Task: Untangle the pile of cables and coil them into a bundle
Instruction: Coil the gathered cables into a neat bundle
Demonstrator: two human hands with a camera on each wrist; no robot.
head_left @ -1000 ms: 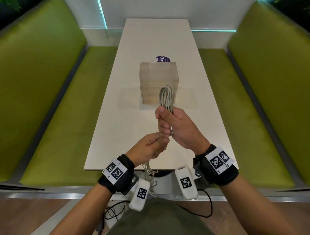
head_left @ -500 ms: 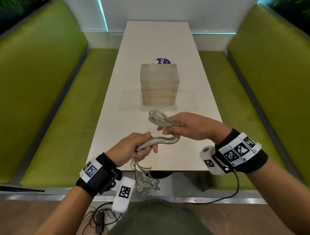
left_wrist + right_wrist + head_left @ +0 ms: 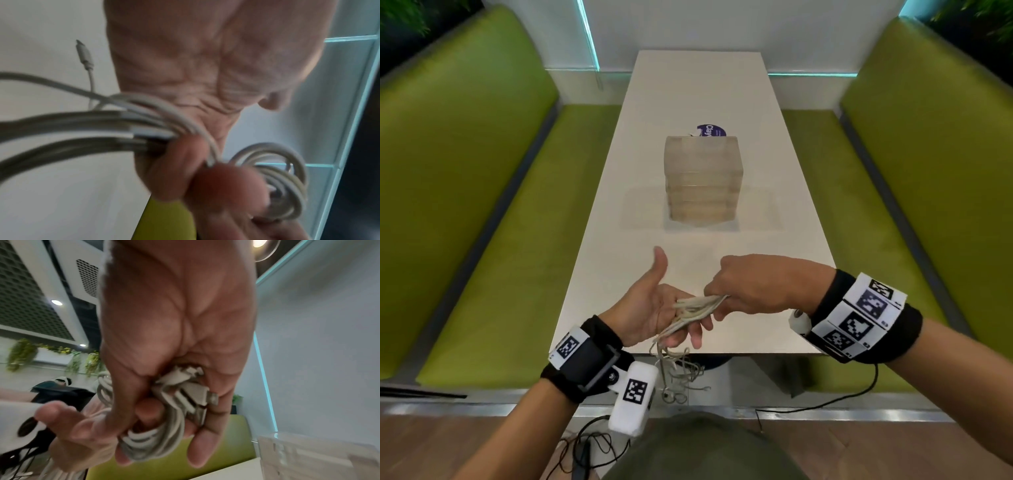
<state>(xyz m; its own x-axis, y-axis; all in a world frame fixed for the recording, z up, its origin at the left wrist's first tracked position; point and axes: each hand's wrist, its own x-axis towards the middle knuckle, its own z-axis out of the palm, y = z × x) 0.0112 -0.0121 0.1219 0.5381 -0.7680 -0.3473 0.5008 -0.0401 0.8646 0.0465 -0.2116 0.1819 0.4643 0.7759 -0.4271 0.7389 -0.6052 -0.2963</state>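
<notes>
White cables (image 3: 695, 308) lowered; left hand (image 3: 654, 308) opened flat; right hand (image 3: 750, 287) grips.

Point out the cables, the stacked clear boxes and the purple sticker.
cables (image 3: 697, 308), head view, strands across the left palm
stacked clear boxes (image 3: 703, 178), head view, front face
purple sticker (image 3: 711, 131), head view, visible top

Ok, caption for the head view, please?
Right hand grips white cables laid across the open left hand, loose ends dangling below the white table edge.

A long white surface (image 3: 698, 85) runs between two green benches. A stack of pale wooden blocks (image 3: 703, 181) stands mid-surface, a round purple sticker (image 3: 711, 130) just behind it.
</notes>
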